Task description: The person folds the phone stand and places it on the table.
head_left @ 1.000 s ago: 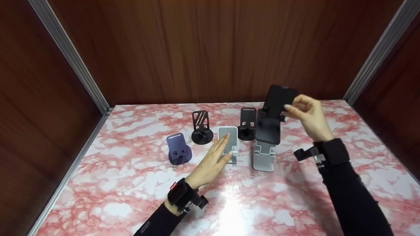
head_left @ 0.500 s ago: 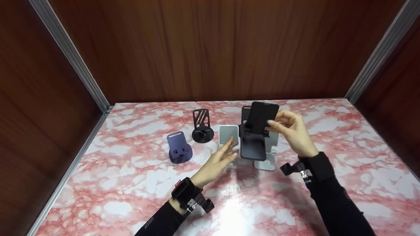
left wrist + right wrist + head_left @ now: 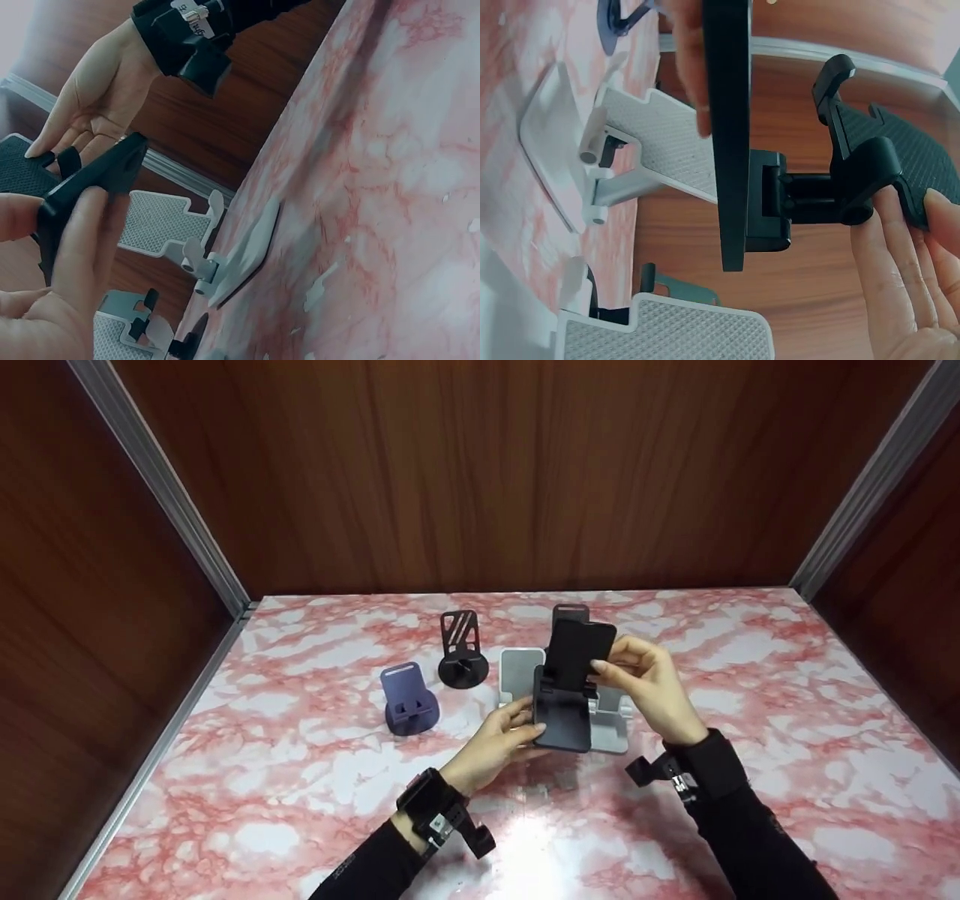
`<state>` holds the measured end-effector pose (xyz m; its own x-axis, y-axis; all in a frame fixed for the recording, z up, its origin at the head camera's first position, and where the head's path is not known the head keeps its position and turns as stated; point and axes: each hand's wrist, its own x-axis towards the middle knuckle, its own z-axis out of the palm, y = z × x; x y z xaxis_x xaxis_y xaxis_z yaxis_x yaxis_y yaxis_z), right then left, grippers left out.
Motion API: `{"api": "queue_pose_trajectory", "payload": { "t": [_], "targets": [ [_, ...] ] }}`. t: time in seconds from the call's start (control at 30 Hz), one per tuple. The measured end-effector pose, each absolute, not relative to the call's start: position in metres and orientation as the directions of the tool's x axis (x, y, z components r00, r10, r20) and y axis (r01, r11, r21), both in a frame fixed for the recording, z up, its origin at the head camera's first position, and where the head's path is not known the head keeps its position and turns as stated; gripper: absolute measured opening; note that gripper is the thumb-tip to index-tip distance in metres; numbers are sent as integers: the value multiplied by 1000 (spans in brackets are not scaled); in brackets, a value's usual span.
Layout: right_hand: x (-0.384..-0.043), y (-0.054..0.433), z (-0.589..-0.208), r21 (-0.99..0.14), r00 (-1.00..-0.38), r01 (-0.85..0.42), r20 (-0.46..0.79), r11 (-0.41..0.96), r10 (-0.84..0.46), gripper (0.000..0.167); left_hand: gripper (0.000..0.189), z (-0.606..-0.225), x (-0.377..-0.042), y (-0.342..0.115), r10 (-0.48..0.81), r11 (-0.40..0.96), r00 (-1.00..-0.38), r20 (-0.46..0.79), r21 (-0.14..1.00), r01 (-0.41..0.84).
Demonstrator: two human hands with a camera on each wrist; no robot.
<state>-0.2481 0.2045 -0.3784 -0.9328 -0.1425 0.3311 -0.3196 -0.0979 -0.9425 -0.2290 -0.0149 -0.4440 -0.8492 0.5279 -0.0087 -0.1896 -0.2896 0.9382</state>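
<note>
A black phone stand (image 3: 564,724) is held up off the table between both hands in the head view. My left hand (image 3: 491,744) grips the left edge of its flat base, thumb on top and fingers beneath. My right hand (image 3: 651,682) pinches the right edge of its upright back plate (image 3: 577,652). In the right wrist view a double-bar hinge (image 3: 810,199) joins the edge-on base (image 3: 731,135) to the textured plate. Behind it, partly covered, stand a white-and-grey phone stand (image 3: 520,669) and another silver one (image 3: 609,733).
A purple phone stand (image 3: 406,694) and a black slotted one (image 3: 460,649) stand to the left on the marbled table (image 3: 300,780). One more dark stand (image 3: 570,610) is mostly hidden behind the held one. Wood-grain panels (image 3: 480,472) enclose the back and sides.
My right hand has brought the black phone stand left and down from above the silver stand. My left hand, earlier outstretched near the white-and-grey stand, now grips the black stand's base.
</note>
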Motion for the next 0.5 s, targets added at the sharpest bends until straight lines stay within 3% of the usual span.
{"api": "queue_pose_trajectory", "payload": {
  "t": [0.17,0.4,0.5],
  "targets": [
    [-248,204,-377,-939,-927,-337,344,-71,-150,19,51,-442,-228,-15,533,-300,-846,-9,933,-199],
    [-247,203,-375,-906,-914,-403,391,131,-107,22,52,-439,-224,-13,521,-311,-853,-31,924,-223],
    [-247,203,-376,-905,-916,-401,390,143,-98,30,52,-437,-224,-13,517,-317,-855,-32,921,-226]
  ]
}}
